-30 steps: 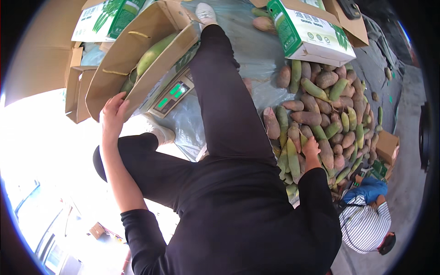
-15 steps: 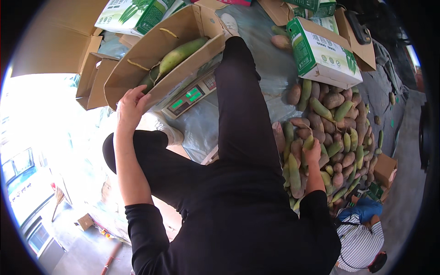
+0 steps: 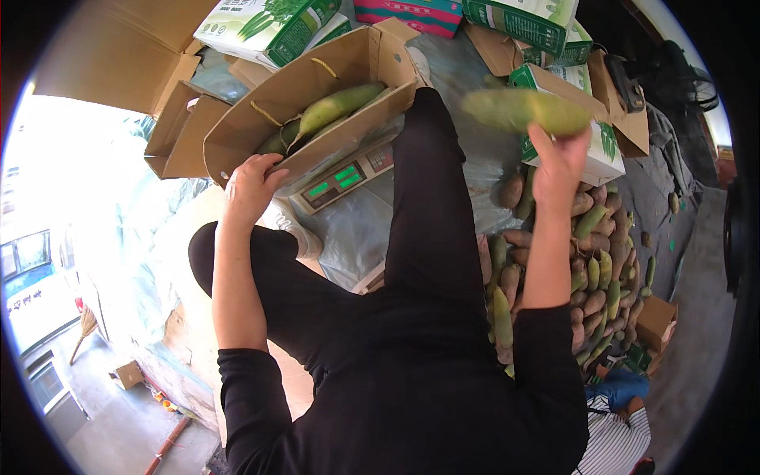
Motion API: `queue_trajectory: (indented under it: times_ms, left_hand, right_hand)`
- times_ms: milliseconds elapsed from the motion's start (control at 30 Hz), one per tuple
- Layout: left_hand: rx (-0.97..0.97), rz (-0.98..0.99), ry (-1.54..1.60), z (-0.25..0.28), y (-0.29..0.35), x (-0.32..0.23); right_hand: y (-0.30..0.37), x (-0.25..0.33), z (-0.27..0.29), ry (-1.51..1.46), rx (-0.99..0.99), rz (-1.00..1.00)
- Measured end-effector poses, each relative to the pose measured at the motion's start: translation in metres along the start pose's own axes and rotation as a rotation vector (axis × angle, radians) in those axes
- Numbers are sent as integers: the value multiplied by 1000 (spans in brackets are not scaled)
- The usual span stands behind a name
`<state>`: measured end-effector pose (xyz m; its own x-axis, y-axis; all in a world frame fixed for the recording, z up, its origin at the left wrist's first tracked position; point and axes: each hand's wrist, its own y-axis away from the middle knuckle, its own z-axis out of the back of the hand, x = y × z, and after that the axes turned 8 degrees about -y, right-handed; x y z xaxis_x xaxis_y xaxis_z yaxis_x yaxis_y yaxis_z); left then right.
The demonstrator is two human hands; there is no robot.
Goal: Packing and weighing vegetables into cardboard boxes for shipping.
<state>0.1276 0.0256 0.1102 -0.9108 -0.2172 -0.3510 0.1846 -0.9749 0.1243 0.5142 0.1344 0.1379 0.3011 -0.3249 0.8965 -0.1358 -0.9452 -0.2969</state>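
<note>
My left hand [image 3: 250,188] has its fingers hooked over the near left rim of an open cardboard box [image 3: 233,131]. Inside that box lie green radishes [image 3: 336,109] and two yellowish cord handles show on its far wall. The box rests on a scale [image 3: 335,184] with a lit green display. Out to the right, my right hand [image 3: 560,162] holds a large green radish [image 3: 507,109] up off the pile, its fingers wrapped under the thick end. The radish is a little blurred and partly covers a white and green carton [image 3: 606,162].
A pile of green and brownish-red root vegetables [image 3: 598,277] spreads on the right. Printed cartons [image 3: 269,28] stand at the back, beside a pink box [image 3: 408,16]. A person in a striped shirt [image 3: 613,435] is at the lower right. A broom [image 3: 85,328] leans far left.
My right hand has risen from the pile and moved forward with a green radish in it. My left hand stays at the box rim. The whole view has shifted slightly.
</note>
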Motion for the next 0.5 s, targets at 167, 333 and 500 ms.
queue_trajectory:
  times_ms: [167, 333, 500]
  left_hand:
    - [15, -12, -51, 5, 1, -3]
    - [-22, -94, -74, 2, -4, -5]
    - [-5, -26, -62, 3, 0, 1]
  right_hand:
    - [-17, -36, -110, -271, 245, -76]
    - [-10, -63, -123, 8, 422, -279]
    - [1, -87, -32, 157, 169, -320]
